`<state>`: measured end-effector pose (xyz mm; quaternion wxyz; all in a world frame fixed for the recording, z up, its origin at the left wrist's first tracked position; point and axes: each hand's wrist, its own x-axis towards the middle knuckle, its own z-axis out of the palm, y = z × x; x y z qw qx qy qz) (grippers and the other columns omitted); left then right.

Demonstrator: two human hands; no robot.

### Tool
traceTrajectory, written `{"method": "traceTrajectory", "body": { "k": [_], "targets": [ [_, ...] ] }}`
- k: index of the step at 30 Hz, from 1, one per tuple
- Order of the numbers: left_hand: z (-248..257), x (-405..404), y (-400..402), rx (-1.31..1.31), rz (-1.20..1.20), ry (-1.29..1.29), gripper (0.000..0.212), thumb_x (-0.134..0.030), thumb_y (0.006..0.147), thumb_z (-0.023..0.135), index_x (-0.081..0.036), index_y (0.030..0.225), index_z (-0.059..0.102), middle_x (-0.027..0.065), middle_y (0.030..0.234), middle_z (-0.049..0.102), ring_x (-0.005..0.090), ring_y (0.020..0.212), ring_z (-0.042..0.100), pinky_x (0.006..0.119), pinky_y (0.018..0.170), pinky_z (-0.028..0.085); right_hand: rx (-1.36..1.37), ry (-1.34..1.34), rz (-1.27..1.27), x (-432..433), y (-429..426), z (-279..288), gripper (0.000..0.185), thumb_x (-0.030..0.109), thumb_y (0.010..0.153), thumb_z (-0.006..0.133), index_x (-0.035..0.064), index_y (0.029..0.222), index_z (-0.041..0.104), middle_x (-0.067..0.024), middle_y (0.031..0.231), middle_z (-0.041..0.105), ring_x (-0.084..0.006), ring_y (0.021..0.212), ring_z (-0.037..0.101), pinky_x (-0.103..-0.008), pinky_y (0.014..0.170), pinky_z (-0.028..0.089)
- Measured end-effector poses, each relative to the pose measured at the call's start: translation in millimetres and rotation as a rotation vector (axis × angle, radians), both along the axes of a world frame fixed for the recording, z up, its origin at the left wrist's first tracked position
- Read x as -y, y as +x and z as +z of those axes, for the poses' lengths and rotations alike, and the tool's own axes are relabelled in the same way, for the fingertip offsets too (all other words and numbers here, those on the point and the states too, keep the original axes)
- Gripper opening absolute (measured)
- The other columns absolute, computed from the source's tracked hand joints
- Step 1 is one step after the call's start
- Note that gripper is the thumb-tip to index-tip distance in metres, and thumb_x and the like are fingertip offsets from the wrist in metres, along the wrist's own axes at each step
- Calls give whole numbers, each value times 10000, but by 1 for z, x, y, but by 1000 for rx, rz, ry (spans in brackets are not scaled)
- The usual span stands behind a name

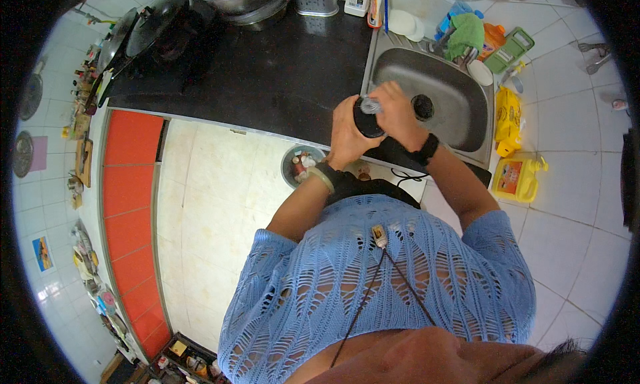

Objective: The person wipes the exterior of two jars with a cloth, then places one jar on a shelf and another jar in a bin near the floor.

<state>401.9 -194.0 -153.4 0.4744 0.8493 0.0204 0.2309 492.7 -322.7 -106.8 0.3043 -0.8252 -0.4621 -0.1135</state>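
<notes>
At the front edge of the black countertop (300, 69), beside the sink, both hands meet on one thing. My left hand (345, 131) is wrapped around a dark, round container (366, 121), perhaps a cup or jar. A silvery, ridged wad (370, 105), which looks like a steel wool scourer, lies over its top. The fingers of my right hand (397, 114) press this wad against the container and hide part of both. Just to the right is the stainless steel sink (455, 121), with its dark drain (423, 107) showing.
A waste bin (287, 169) with rubbish stands on the floor below the counter edge. Yellow bottles (515, 179) and a green cloth (465, 36) over the tap surround the sink. A lidded wok (157, 21) and stacked metal bowls (245, 4) sit at the back left.
</notes>
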Motion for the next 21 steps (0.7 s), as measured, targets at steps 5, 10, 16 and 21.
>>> {"method": "traceTrajectory", "body": {
  "k": [5, 10, 16, 21],
  "targets": [
    [-6, -7, -1, 2, -2, 6, 924, -194, 533, 868, 12, 1316, 423, 201, 1289, 481, 369, 1212, 450, 430, 1029, 368, -125, 25, 187, 8, -29, -2, 154, 47, 695, 638, 54, 846, 610, -122, 873, 568, -322, 897, 536, -425, 791, 450],
    [2, -21, -3, -42, 74, -70, 946, -177, 540, 886, 4, 1334, 405, 195, 1294, 462, 342, 1200, 468, 403, 1032, 385, -777, 284, -589, 104, 38, -2, 220, 137, 857, 693, 35, 1041, 632, -27, 869, 659, -124, 814, 599, -296, 728, 481],
    [10, -42, 8, -114, 92, -21, 953, -160, 574, 877, -17, 1377, 383, 178, 1333, 459, 307, 1228, 467, 389, 1048, 379, -860, 328, -857, 220, 92, -115, 549, 347, 795, 750, 18, 1198, 575, -177, 1181, 603, -278, 1014, 591, -367, 872, 458],
    [11, -65, 16, -151, 138, -65, 958, -153, 610, 867, -44, 1409, 349, 168, 1353, 450, 294, 1234, 466, 393, 1054, 376, -418, -125, -665, 228, 32, -131, 875, 360, 716, 802, 59, 1410, 363, -236, 1444, 360, -390, 1315, 369, -485, 1059, 323]
  ]
}}
